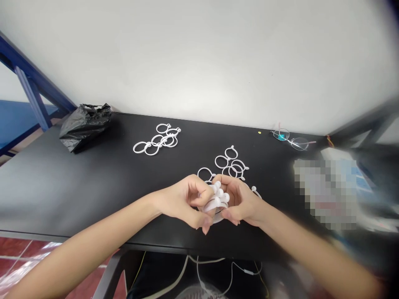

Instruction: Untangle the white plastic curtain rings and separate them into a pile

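My left hand [183,201] and my right hand [241,201] meet over the near middle of the black table [62,187]. Both are closed on a stack of white plastic rings [217,198] with round knobs, held between the fingers. Just behind my hands lies a loose group of white rings [231,165] flat on the table. A second group of white rings [158,140] lies farther back to the left.
A crumpled black plastic bag [84,124] sits at the back left. A pair of glasses [291,140] lies at the back right by the wall. A blurred-out object [327,193] rests on the right. Cables [212,270] hang under the table's front edge.
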`<move>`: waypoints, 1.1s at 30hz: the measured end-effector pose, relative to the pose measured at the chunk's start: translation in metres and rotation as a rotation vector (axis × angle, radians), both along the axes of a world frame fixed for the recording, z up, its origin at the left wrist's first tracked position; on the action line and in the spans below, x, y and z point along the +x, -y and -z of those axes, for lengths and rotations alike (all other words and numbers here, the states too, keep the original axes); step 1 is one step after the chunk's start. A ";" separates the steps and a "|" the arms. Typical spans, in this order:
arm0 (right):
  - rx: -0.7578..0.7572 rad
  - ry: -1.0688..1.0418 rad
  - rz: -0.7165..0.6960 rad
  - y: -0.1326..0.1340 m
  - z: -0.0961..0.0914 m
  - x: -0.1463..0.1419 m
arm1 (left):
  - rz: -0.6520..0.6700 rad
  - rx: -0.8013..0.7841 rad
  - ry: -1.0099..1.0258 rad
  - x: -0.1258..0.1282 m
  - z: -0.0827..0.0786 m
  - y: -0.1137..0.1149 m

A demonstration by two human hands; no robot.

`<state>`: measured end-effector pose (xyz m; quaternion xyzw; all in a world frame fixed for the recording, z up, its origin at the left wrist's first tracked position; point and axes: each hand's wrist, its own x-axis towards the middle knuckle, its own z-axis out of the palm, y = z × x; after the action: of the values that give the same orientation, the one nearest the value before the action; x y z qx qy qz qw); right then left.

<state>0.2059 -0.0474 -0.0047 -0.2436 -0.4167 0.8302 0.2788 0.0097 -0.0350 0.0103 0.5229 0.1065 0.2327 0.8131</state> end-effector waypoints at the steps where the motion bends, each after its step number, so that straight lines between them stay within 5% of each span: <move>1: -0.018 0.003 -0.003 -0.001 0.000 0.000 | 0.003 -0.025 -0.031 -0.001 -0.001 0.000; 5: -0.067 0.032 -0.034 -0.004 -0.001 0.002 | -0.021 -0.007 -0.107 -0.003 -0.009 -0.002; 9: -0.010 0.092 -0.009 -0.005 -0.002 0.005 | -0.298 0.125 -0.203 0.001 -0.009 -0.002; 17: 0.150 0.117 0.108 0.001 -0.001 0.001 | -0.625 0.762 -0.372 0.007 0.013 0.003; 30: 0.201 0.282 0.015 0.008 -0.003 -0.010 | -0.458 1.285 -0.812 0.006 0.027 -0.005; 33: 0.208 0.300 0.015 0.008 0.001 -0.010 | -0.421 1.286 -0.795 0.005 0.029 -0.008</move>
<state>0.1959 -0.0557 -0.0055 -0.3376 -0.5354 0.7349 0.2435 0.0144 -0.0273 -0.0185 0.9039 0.3308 0.1933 0.1902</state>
